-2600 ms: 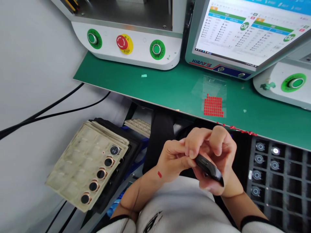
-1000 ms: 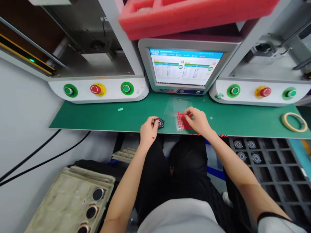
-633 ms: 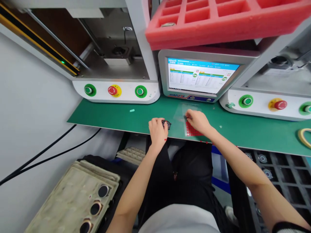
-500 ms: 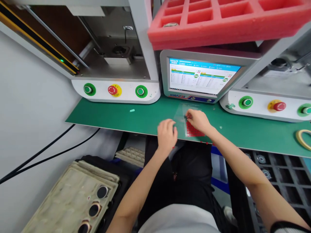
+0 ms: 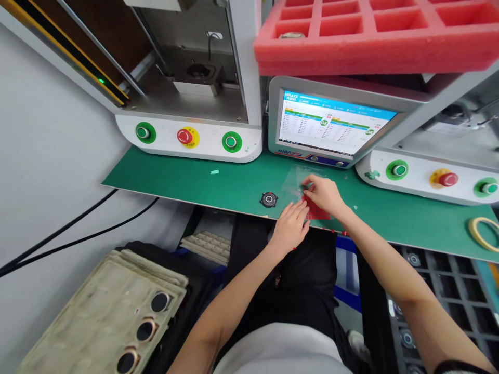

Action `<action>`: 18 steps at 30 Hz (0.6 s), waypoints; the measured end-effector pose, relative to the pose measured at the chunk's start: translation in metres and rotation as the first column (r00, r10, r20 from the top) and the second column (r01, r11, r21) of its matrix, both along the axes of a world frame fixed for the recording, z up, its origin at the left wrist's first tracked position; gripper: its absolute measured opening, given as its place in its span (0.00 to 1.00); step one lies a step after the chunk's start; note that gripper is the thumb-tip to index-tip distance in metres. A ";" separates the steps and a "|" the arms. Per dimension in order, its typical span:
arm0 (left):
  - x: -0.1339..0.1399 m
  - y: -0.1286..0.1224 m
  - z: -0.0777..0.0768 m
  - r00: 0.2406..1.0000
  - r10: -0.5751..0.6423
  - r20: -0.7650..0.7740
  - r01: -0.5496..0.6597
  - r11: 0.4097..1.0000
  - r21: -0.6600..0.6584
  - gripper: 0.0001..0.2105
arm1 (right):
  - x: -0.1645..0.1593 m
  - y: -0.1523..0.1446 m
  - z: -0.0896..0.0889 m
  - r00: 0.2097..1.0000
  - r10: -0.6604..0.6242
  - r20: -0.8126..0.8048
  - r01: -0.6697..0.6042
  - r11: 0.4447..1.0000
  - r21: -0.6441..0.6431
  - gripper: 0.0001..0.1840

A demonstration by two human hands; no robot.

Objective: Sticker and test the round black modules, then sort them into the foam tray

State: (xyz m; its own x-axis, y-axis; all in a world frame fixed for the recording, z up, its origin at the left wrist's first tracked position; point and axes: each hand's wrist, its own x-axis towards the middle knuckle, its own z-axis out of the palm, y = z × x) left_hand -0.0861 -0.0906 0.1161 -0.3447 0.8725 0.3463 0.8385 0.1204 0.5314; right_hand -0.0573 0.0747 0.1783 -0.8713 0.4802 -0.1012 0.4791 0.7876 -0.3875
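A sheet of small red stickers [image 5: 318, 212] on clear film lies at the front edge of the green bench. Over its upper part, my right hand [image 5: 323, 193] has thumb and fingertips closed in a pinch; what is between them is too small to make out. My left hand [image 5: 290, 227] reaches to the sheet's left edge, fingers stretched out and holding nothing visible. Left of the sheet, a round black watch-like part [image 5: 268, 199] with a red mark at its top rests on the bench. Clear film [image 5: 293, 182] extends beyond the stickers.
A monitor [image 5: 335, 124] stands behind the sheet, under a pink foam tray [image 5: 374, 57]. Machine panels with buttons flank it, including a red stop button [image 5: 184, 136]. Tape [image 5: 485, 234] lies at right. Stacked trays [image 5: 97, 317] sit low left, a black grid tray [image 5: 448, 291] low right.
My left hand has moved right to the sticker sheet, and the round black part now shows where that hand was. My right hand stays over the sheet. The view has shifted slightly.
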 end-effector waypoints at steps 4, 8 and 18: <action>0.001 0.001 -0.001 1.000 0.004 0.004 -0.004 1.000 -0.003 0.17 | -0.002 0.004 0.003 1.000 -0.012 0.007 0.012 1.000 -0.025 0.09; 0.001 -0.001 -0.003 1.000 -0.004 0.010 0.004 1.000 -0.011 0.18 | -0.007 0.012 0.006 0.999 0.003 0.033 -0.001 0.998 -0.062 0.10; 0.009 0.007 0.007 1.000 0.001 0.020 0.000 0.997 -0.079 0.17 | -0.020 0.030 0.035 0.990 0.128 0.052 -0.121 0.986 -0.111 0.03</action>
